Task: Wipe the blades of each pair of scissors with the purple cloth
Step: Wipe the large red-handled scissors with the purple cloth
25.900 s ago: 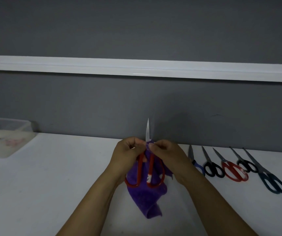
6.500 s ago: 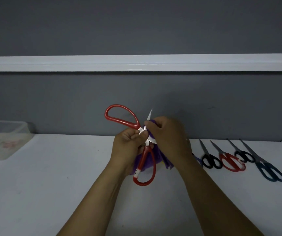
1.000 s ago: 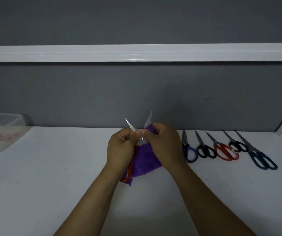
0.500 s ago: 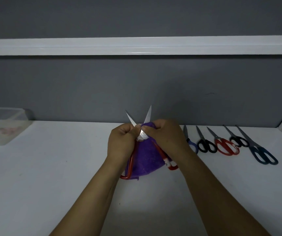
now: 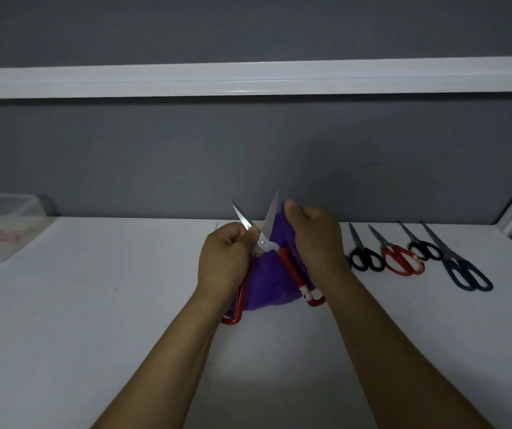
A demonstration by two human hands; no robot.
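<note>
**Grip check: red scissors splayed open, cloth up on the right blade**

Left hand (image 5: 222,260) has a closed grip round the red scissors (image 5: 292,270) right by the pivot, blades open in a V and pointing up, so it's basically the clamp here. Over at the far left of the desk (image 5: 94,305) there's a clear plastic tub (image 5: 4,230), nothing going on there.

Moving right: the purple cloth (image 5: 267,280) hangs behind the scissors, and the right hand (image 5: 316,239) is pinching its top edge just beside the right blade, near the tip. Half a second ago that hand sat lower, down by the pivot, so it's slid up the blade. Reads to me like one wiping stroke finishing, on this pair anyway.

Further right, four more pairs lie in a row on the desk: black scissors (image 5: 364,258), another red pair (image 5: 401,263), a smaller black pair (image 5: 425,249) and big dark blue scissors (image 5: 468,274). There's a blue bit peeking out behind the right wrist too, can't tell what. So I'd guess plenty of wiping left.
</note>
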